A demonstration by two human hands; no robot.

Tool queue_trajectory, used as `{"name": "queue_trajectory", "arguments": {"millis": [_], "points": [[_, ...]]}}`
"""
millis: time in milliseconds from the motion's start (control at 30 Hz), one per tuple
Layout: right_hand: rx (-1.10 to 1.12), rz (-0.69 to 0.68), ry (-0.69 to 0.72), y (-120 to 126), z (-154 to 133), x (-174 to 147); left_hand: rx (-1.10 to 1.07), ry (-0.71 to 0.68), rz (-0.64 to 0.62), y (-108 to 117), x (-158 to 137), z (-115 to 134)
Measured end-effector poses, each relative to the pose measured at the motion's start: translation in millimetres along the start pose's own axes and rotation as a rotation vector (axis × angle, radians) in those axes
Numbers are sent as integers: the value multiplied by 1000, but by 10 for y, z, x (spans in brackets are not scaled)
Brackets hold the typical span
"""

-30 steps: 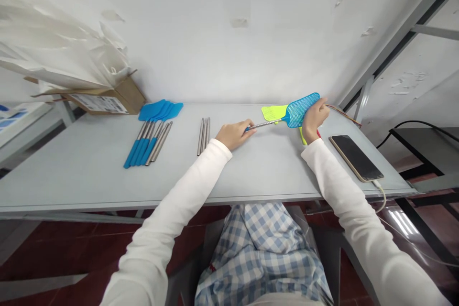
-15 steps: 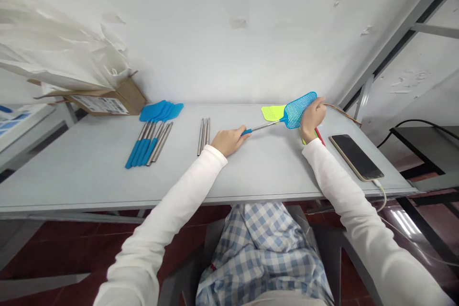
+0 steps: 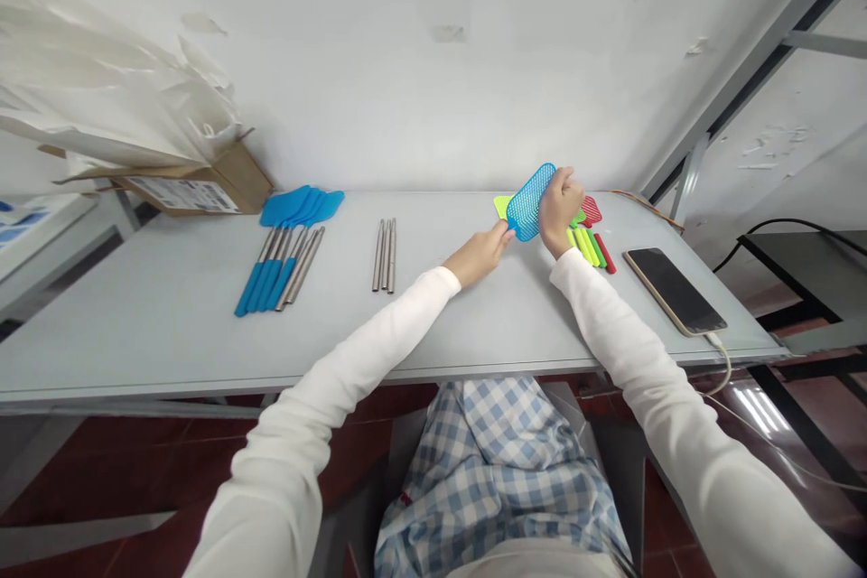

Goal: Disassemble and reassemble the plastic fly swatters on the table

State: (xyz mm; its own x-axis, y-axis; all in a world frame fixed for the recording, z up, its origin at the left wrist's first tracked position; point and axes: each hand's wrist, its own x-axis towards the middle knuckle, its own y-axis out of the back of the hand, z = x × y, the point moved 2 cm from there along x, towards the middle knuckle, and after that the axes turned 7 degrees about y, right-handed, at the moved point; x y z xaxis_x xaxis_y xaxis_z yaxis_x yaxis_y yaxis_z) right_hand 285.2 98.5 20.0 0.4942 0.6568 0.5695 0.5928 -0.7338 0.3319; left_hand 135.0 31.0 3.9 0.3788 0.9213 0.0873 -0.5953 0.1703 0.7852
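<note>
A blue fly swatter (image 3: 530,203) is held up above the table, its mesh head tilted. My left hand (image 3: 478,257) is closed round its handle, just below the head, and hides most of the shaft. At the head's right edge, my right hand (image 3: 561,208) grips with bent fingers. Behind the blue head, part of a yellow-green swatter head (image 3: 501,203) shows. Close to my right hand lie a red swatter head (image 3: 591,209), several yellow and green grips (image 3: 586,246) and a red grip (image 3: 605,253). Bare metal tubes (image 3: 384,257) lie left of my left hand.
Several blue swatters (image 3: 298,207) lie fanned at the table's left, metal tubes beside them. A cardboard box (image 3: 244,181) with plastic sheeting (image 3: 101,99) stands behind. A phone (image 3: 675,291) with a cable lies at the right. The wall (image 3: 379,90) rises behind the table (image 3: 433,334).
My left hand has moved right and up to the swatter's head, and the metal shaft seen earlier no longer shows. The head and my right hand have moved left, uncovering the coloured grips.
</note>
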Motion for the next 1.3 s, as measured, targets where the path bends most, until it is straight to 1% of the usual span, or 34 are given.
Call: {"name": "queue_trajectory", "arguments": {"millis": [67, 167, 300, 400, 467, 500, 567, 633, 667, 733, 800, 900, 1000, 1067, 1167, 1233, 1300], "points": [[0, -14, 15, -53, 11, 109, -143, 0, 11, -12, 69, 10], [-7, -34, 70, -113, -41, 274, -415, 69, -4, -36, 102, 55], [-35, -30, 98, -152, -131, 473, -780, 239, -127, -70, 20, 130], [-23, -29, 107, -202, -138, 597, -945, 312, -195, -74, -69, 188], [-15, -31, 112, -228, -93, 683, -999, 329, -211, -68, -148, 216], [-21, -26, 100, -223, -51, 734, -1010, 331, -240, -68, -199, 225], [-55, 16, 42, -159, 70, 849, -1022, 320, -337, -68, -321, 227], [-97, 80, -37, -30, 221, 971, -1053, 315, -418, -48, -434, 197], [-117, 127, -52, 48, 294, 1029, -1088, 323, -424, -23, -469, 167], [-118, 179, -71, 185, 435, 1126, -1195, 357, -381, 54, -475, 81], [-93, 163, -99, 259, 564, 1187, -1338, 399, -340, 138, -398, -21], [-39, 21, -111, 208, 701, 1183, -1574, 458, -277, 216, -199, -180], [-53, -200, -13, 1, 697, 1050, -1746, 485, -199, 187, -24, -328], [-160, -369, 94, -180, 609, 905, -1798, 495, -161, 121, 37, -411], [-362, -602, 283, -454, 409, 670, -1818, 500, -142, 23, 46, -491], [-458, -708, 400, -618, 283, 542, -1824, 492, -143, -11, 24, -512], [-535, -766, 524, -757, 191, 452, -1836, 483, -143, -19, 2, -518]]}}
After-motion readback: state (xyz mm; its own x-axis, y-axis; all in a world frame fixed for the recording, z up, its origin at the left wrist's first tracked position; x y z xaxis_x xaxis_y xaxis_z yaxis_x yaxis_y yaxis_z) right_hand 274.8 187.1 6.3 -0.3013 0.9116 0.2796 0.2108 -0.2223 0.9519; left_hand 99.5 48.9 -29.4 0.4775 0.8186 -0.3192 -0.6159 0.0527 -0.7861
